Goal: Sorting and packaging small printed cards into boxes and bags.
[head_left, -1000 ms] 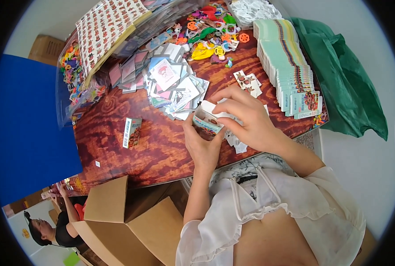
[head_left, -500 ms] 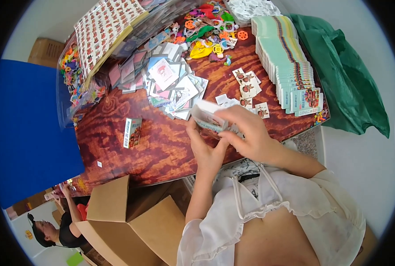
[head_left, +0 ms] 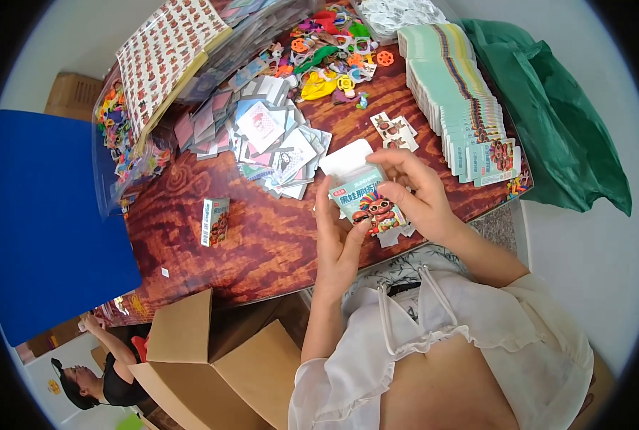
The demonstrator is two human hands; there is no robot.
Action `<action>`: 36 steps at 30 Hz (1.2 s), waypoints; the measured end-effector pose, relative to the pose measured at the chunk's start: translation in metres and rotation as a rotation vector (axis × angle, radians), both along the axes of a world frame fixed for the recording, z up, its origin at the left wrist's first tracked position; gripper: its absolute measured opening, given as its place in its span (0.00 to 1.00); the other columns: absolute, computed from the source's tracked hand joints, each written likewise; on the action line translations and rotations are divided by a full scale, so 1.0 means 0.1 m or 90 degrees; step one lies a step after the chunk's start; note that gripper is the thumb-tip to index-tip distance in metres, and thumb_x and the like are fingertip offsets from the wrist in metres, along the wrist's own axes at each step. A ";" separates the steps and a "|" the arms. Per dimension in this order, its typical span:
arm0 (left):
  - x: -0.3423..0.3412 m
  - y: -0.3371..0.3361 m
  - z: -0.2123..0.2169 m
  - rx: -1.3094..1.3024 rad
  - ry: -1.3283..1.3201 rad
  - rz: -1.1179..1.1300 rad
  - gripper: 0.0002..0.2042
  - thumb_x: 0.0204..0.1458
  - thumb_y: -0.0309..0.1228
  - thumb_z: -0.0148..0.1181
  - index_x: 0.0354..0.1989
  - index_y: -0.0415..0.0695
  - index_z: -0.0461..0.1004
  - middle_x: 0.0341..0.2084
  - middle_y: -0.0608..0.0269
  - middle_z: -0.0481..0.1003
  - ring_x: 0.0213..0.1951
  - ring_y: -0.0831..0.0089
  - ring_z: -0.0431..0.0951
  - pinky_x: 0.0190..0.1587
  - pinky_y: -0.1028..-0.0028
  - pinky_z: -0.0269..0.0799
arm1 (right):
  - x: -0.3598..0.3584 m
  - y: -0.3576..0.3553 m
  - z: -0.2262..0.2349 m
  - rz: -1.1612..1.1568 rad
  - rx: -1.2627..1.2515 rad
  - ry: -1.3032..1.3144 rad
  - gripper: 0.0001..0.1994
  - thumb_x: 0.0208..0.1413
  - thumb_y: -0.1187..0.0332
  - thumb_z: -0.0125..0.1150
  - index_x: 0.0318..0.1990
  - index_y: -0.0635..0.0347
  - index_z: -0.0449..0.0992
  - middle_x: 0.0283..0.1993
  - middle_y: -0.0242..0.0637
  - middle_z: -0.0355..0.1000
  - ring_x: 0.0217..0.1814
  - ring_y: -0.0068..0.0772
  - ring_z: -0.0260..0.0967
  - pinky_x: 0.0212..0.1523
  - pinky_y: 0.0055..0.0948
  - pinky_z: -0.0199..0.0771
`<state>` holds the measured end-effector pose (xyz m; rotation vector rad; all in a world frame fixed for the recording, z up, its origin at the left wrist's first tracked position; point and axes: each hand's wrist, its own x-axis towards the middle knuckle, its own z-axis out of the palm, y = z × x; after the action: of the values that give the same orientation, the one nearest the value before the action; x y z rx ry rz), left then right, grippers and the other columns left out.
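Note:
Between my two hands is a small printed carton (head_left: 368,199), pale teal with colourful cartoon figures on its front. Its white top flap stands open at the far end. My left hand (head_left: 337,240) grips the carton's left side, thumb on the front near the lower edge. My right hand (head_left: 421,197) closes on the right side, thumb across the front and fingers at the upper corner. Beyond the hands lie small picture stickers (head_left: 397,131), and white slips (head_left: 391,239) show partly under the carton. A similar closed carton (head_left: 215,222) stands on the table to the left.
Loose square cards (head_left: 280,147) heap mid-table, with colourful plastic trinkets (head_left: 334,54) behind. Flat cartons (head_left: 452,86) stack at right beside a green bag (head_left: 549,122). A clear bin (head_left: 104,172) stands left, an open cardboard box (head_left: 180,326) below the edge. Another person (head_left: 108,373) works at lower left.
The carton has turned from its open end toward me to its printed front facing up. My right hand has shifted slightly right, now holding the carton's right side.

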<state>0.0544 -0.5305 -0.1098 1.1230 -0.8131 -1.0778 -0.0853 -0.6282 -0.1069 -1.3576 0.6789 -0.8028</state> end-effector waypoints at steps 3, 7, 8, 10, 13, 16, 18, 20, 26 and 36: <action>0.09 0.05 -0.08 0.028 0.008 -0.050 0.31 0.59 0.15 0.50 0.70 0.43 0.48 0.58 0.54 0.63 0.54 0.71 0.71 0.52 0.72 0.71 | -0.06 -0.02 -0.07 0.028 -0.002 0.060 0.13 0.61 0.75 0.57 0.53 0.64 0.69 0.46 0.36 0.70 0.46 0.21 0.70 0.46 0.21 0.69; 0.08 0.07 -0.11 0.084 -0.036 -0.046 0.24 0.58 0.16 0.54 0.62 0.42 0.59 0.48 0.57 0.73 0.49 0.74 0.74 0.50 0.76 0.71 | -0.09 -0.05 -0.21 0.057 -0.142 0.129 0.12 0.60 0.75 0.58 0.50 0.65 0.70 0.44 0.36 0.71 0.45 0.22 0.71 0.46 0.22 0.70; 0.09 0.07 -0.11 0.113 -0.088 -0.042 0.23 0.58 0.16 0.54 0.62 0.42 0.60 0.46 0.59 0.74 0.46 0.76 0.75 0.46 0.78 0.71 | -0.02 0.02 -0.20 -0.019 -0.141 0.108 0.12 0.60 0.76 0.57 0.51 0.65 0.69 0.44 0.36 0.71 0.45 0.23 0.71 0.46 0.23 0.70; 0.06 0.04 -0.10 0.121 -0.148 -0.024 0.22 0.58 0.16 0.55 0.60 0.41 0.61 0.39 0.62 0.75 0.40 0.80 0.74 0.39 0.81 0.69 | 0.05 0.07 -0.09 -0.106 -0.111 0.061 0.13 0.61 0.78 0.55 0.52 0.66 0.69 0.46 0.37 0.72 0.45 0.24 0.71 0.47 0.24 0.70; 0.06 0.05 -0.14 0.130 -0.176 -0.036 0.23 0.58 0.18 0.57 0.61 0.41 0.59 0.43 0.58 0.73 0.36 0.79 0.75 0.37 0.80 0.71 | -0.07 0.00 -0.25 -0.019 -0.038 0.098 0.10 0.61 0.78 0.53 0.50 0.66 0.71 0.47 0.39 0.72 0.48 0.25 0.71 0.50 0.25 0.69; -0.01 0.04 -0.14 0.074 -0.082 0.048 0.30 0.55 0.13 0.55 0.65 0.42 0.53 0.49 0.56 0.69 0.43 0.74 0.77 0.40 0.79 0.73 | -0.07 -0.15 -0.27 0.090 0.017 -0.049 0.06 0.61 0.77 0.54 0.44 0.65 0.73 0.46 0.39 0.72 0.49 0.26 0.70 0.51 0.27 0.68; 0.02 0.03 -0.13 0.077 -0.096 0.033 0.31 0.55 0.12 0.55 0.66 0.43 0.51 0.50 0.54 0.68 0.44 0.72 0.77 0.41 0.78 0.74 | -0.04 -0.14 -0.26 0.085 0.025 -0.046 0.05 0.60 0.75 0.56 0.42 0.64 0.73 0.44 0.36 0.72 0.48 0.24 0.69 0.50 0.25 0.68; 0.04 0.04 -0.11 0.082 -0.135 0.028 0.33 0.54 0.12 0.55 0.67 0.43 0.49 0.51 0.52 0.68 0.46 0.69 0.78 0.42 0.77 0.75 | 0.03 -0.11 -0.27 0.068 0.043 -0.023 0.05 0.59 0.72 0.60 0.38 0.63 0.74 0.42 0.33 0.73 0.46 0.21 0.69 0.48 0.23 0.67; 0.07 0.11 -0.12 0.122 -0.139 -0.008 0.36 0.53 0.11 0.55 0.69 0.44 0.48 0.51 0.51 0.69 0.48 0.66 0.78 0.44 0.76 0.77 | 0.03 -0.09 -0.31 0.005 0.175 -0.001 0.02 0.55 0.76 0.65 0.34 0.64 0.78 0.30 0.27 0.75 0.31 0.13 0.69 0.32 0.18 0.69; 0.06 0.10 -0.09 0.142 -0.147 -0.041 0.36 0.54 0.11 0.55 0.70 0.44 0.48 0.48 0.54 0.70 0.45 0.68 0.80 0.37 0.79 0.75 | -0.03 -0.33 -0.10 0.114 -0.014 0.142 0.03 0.54 0.76 0.65 0.31 0.66 0.78 0.29 0.28 0.75 0.33 0.13 0.68 0.34 0.20 0.69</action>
<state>0.0603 -0.5205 -0.1192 1.4372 -0.9312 -1.1267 -0.0884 -0.6614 -0.1170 -1.5180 0.7106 -0.5220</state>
